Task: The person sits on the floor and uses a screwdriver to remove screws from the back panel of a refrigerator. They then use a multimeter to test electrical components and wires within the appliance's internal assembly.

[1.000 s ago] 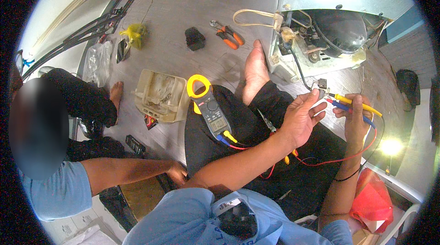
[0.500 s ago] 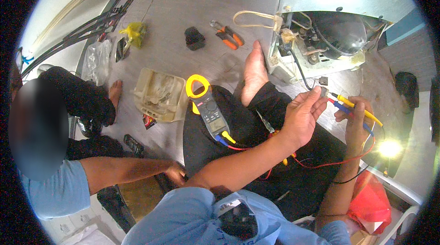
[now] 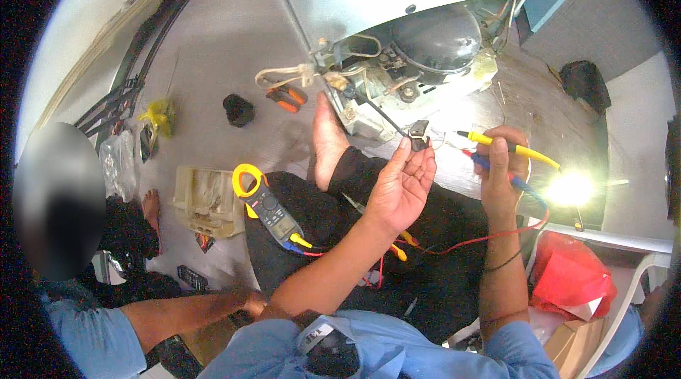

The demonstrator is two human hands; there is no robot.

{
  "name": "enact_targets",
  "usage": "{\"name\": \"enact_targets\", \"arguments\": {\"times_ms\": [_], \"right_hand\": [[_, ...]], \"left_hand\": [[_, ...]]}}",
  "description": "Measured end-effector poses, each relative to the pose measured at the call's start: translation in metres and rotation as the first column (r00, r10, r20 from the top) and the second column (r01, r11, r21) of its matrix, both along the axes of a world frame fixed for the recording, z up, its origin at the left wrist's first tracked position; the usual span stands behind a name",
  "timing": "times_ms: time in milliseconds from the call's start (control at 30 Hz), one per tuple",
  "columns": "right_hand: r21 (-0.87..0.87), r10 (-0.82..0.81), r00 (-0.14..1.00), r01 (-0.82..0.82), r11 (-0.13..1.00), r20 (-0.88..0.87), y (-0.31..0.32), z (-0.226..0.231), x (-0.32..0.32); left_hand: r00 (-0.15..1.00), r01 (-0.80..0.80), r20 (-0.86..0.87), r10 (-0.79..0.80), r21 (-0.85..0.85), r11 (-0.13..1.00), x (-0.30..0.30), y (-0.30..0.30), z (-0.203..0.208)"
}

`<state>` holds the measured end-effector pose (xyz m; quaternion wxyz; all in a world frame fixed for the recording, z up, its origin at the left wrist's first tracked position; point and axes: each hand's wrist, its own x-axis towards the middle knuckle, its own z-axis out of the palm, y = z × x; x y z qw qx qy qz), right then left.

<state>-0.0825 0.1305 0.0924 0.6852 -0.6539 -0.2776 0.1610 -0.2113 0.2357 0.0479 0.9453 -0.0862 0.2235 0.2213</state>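
Note:
My left hand pinches a small black-and-grey plug-like part between thumb and fingers. A black cable runs from this part into the open compressor bay. My right hand is closed round a yellow test probe and a blue test probe. Both probe tips stand apart from the part, to its right. A yellow-and-grey clamp meter rests on my leg, with leads plugged into its near end. The red lead crosses my lap toward my right hand.
A black domed compressor sits in the appliance's open base ahead. Orange-handled pliers, a black part and a beige plastic tray lie on the floor. A bright lamp shines at right, near a red bag. A co-worker's arm reaches in from the left.
The probes, earlier close against the part, are now apart from it to the right. My left hand has turned palm up, still holding the part. The whole view has swung right.

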Motion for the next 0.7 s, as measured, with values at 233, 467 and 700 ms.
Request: {"name": "enact_targets", "arguments": {"times_ms": [233,467,700], "right_hand": [[0.146,0.070,0.990,-0.087,0.985,0.121,0.001,0.010,-0.005],[0.254,0.018,0.999,-0.029,0.967,0.048,0.000,0.010,0.000],[0.119,-0.194,0.977,0.203,0.972,-0.085,0.003,0.012,0.005]], "left_hand": [[0.991,0.107,0.075,-0.109,0.026,0.994,0.006,-0.003,-0.006],[0.996,0.087,-0.013,-0.086,0.204,0.975,0.008,-0.006,-0.006],[0.983,0.039,-0.163,0.083,0.630,0.776,0.003,-0.012,0.002]]}}
